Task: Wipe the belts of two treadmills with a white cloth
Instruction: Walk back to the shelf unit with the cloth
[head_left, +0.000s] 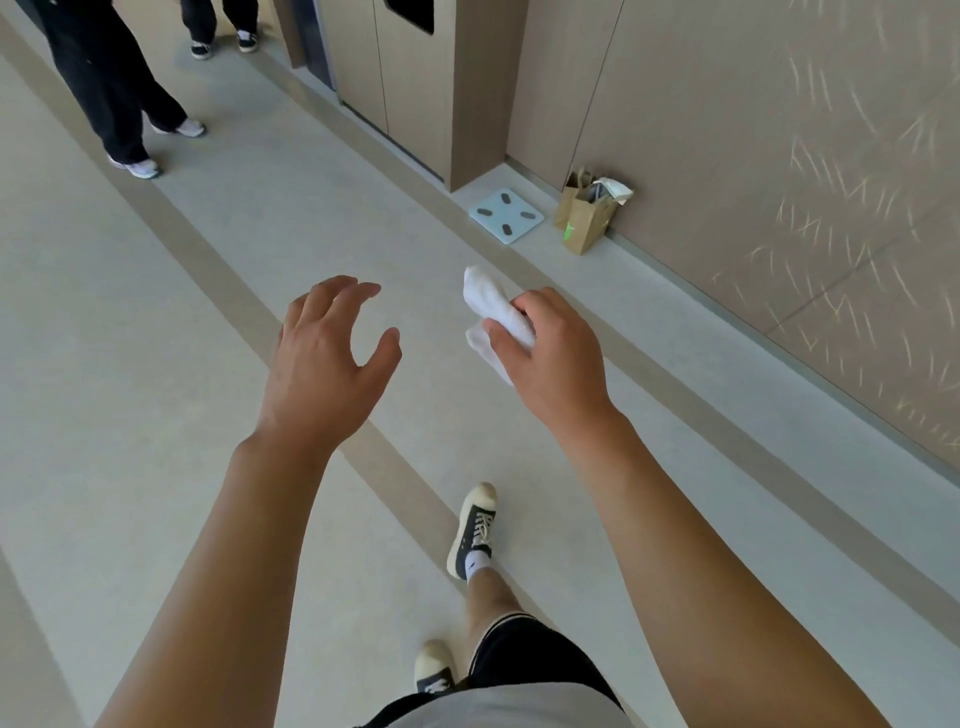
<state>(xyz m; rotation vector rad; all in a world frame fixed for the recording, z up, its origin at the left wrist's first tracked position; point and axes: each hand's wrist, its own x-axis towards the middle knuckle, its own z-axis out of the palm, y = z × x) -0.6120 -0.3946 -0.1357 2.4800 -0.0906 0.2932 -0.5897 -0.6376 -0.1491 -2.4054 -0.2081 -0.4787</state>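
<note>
My right hand (550, 353) grips a crumpled white cloth (491, 312) in front of me, above a pale floor. The cloth sticks out to the left of my fingers. My left hand (322, 358) hovers beside it with fingers spread and loosely curved, holding nothing. No treadmill is in view. My own feet in dark sneakers (474, 530) show below, mid-stride on the floor.
A light blue bathroom scale (506, 215) lies on the floor by the wall, with a brown paper bag (587, 215) next to it. Two people's legs (117, 104) stand at the upper left. Beige wall panels (779, 182) run along the right.
</note>
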